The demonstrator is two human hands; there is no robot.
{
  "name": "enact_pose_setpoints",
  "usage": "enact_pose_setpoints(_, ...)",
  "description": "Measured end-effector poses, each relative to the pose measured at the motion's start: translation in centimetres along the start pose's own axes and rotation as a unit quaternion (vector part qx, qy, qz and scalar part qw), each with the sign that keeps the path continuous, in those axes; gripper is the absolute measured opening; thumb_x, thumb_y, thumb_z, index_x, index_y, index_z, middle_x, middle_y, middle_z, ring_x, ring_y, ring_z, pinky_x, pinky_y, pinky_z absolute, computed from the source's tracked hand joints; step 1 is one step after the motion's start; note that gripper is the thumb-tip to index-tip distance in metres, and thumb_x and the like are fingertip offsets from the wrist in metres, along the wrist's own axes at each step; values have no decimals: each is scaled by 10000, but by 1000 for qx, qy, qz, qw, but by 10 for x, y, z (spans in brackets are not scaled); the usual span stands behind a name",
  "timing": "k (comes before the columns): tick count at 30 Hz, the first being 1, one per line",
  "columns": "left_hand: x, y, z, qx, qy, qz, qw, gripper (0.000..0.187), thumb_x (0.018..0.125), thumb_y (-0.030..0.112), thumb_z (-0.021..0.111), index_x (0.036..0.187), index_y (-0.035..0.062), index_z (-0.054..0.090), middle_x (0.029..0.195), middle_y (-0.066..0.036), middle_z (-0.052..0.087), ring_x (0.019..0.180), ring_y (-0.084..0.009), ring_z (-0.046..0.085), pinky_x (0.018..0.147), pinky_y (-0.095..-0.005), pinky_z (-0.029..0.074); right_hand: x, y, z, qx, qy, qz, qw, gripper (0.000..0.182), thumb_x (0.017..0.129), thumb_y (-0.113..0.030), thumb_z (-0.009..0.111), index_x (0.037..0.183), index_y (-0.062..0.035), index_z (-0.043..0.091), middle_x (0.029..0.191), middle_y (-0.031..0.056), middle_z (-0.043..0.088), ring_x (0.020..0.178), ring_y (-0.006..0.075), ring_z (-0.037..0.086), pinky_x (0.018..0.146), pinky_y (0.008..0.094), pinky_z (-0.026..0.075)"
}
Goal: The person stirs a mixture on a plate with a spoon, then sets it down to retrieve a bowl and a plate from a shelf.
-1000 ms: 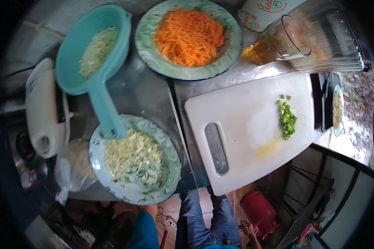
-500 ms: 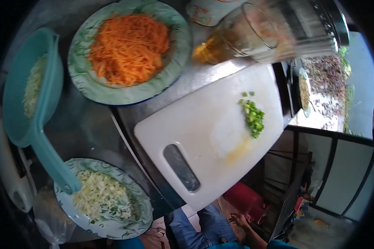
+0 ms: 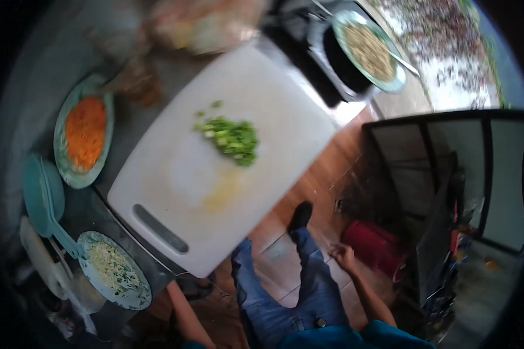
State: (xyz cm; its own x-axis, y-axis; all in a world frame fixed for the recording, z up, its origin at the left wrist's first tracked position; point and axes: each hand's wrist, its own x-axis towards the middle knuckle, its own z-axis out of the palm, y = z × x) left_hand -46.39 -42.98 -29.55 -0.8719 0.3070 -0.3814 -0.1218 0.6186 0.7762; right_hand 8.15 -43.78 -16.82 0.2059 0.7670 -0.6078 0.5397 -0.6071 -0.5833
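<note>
My right hand (image 3: pixel 342 254) hangs low beside my right leg, near a red object (image 3: pixel 374 247). Its fingers look loosely apart and nothing shows in them, though they are blurred. Of my left arm only the forearm (image 3: pixel 186 317) appears, at the table's front edge; the hand's fingers are hidden. In front of me a white cutting board (image 3: pixel 285 110) lies on the table, its slotted handle toward the near left. Chopped green onion (image 3: pixel 234 139) sits in a small heap on it, with a few pieces apart and a yellowish stain beside it.
Left of the board are a plate of shredded carrot (image 3: pixel 86 134), a teal strainer (image 3: pixel 38 192) and a plate of pale chopped vegetables (image 3: pixel 113 267). A plate of brownish food with a spoon (image 3: pixel 367 52) rests at the stove (image 3: pixel 332 64). Blurred items stand at the back.
My view has swung, so the board and plates appear farther left and more floor shows. My left forearm has come into view; the right hand remains low at my side.
</note>
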Motion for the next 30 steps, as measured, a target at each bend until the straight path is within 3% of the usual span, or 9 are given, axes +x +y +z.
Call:
enact_pose_setpoints(6, -128, 76, -2, 138, -103, 59, 983, 184, 832, 195, 655, 722, 66, 582, 626, -6, 549, 523, -108, 467, 474, -238, 384, 120, 28, -23, 52, 90, 43, 994, 404, 832, -333, 637, 608, 3, 656, 533, 95, 602, 515, 139, 583, 543, 321, 466)
enact_pose_setpoints(7, -115, 12, -12, 155, -160, 210, 952, 168, 839, 201, 653, 751, 60, 631, 638, -11, 576, 532, -94, 489, 468, -230, 406, 142, 38, -26, 65, 60, 50, 995, 360, 811, -321, 657, 691, 19, 662, 579, 144, 609, 533, 179, 594, 563, 340, 467)
enact_pose_setpoints(9, -201, 60, 32, 183, -257, 0, 949, 240, 876, 258, 626, 895, 26, 684, 812, -60, 669, 751, -109, 618, 558, -243, 502, 173, 30, -44, 70, 32, 17, 997, 324, 787, -285, 672, 859, 30, 661, 684, 193, 632, 605, 228, 621, 610, 361, 473)
enact_pose_setpoints(12, -288, 92, 114, 190, -347, 51, 917, 239, 896, 191, 606, 1057, 15, 605, 909, -57, 649, 805, -140, 622, 628, -242, 508, 205, 19, -53, 201, 109, -19, 973, 383, 786, -228, 648, 1073, 23, 613, 875, 192, 663, 805, 255, 649, 719, 363, 486)
enact_pose_setpoints(14, -323, 102, 162, 216, -411, 69, 883, 182, 907, 186, 595, 956, 12, 582, 900, -49, 628, 826, -122, 599, 669, -241, 499, 250, 37, -49, 354, -12, 44, 934, 386, 829, -177, 641, 1140, 37, 560, 749, 101, 628, 660, 145, 587, 606, 295, 465)
enact_pose_setpoints(18, -377, 95, 253, 243, -528, 66, 811, 288, 941, 262, 533, 927, -8, 633, 845, -51, 645, 716, -104, 577, 655, -244, 471, 324, 30, -45, 336, 82, 3, 938, 398, 781, -222, 614, 1083, 37, 611, 965, 208, 663, 925, 293, 640, 817, 362, 485)
enact_pose_setpoints(25, -391, 31, 387, 367, -669, 175, 622, 241, 881, 165, 573, 1031, -22, 601, 873, -119, 668, 801, -188, 642, 712, -292, 494, 471, -52, -61, 254, 137, -97, 953, 405, 772, -237, 557, 1082, 16, 617, 1081, 250, 608, 1048, 365, 583, 923, 428, 450)
enact_pose_setpoints(28, -382, 20, 407, 461, -696, 181, 521, 312, 826, 167, 614, 1071, -22, 578, 970, -163, 654, 905, -290, 625, 802, -361, 476, 537, -83, -50, 275, 71, -40, 958, 702, 815, -360, 581, 1302, 102, 377, 1239, 295, 500, 1165, 369, 503, 992, 399, 406)
enact_pose_setpoints(30, -376, 19, 412, 309, -733, 102, 597, 353, 809, 188, 633, 1078, -30, 564, 1070, -197, 614, 1024, -325, 566, 884, -414, 426, 569, -103, -38, 330, 69, 10, 941, 827, 808, -391, 583, 1370, 98, 223, 1239, 333, 474, 1166, 403, 489, 979, 416, 417)
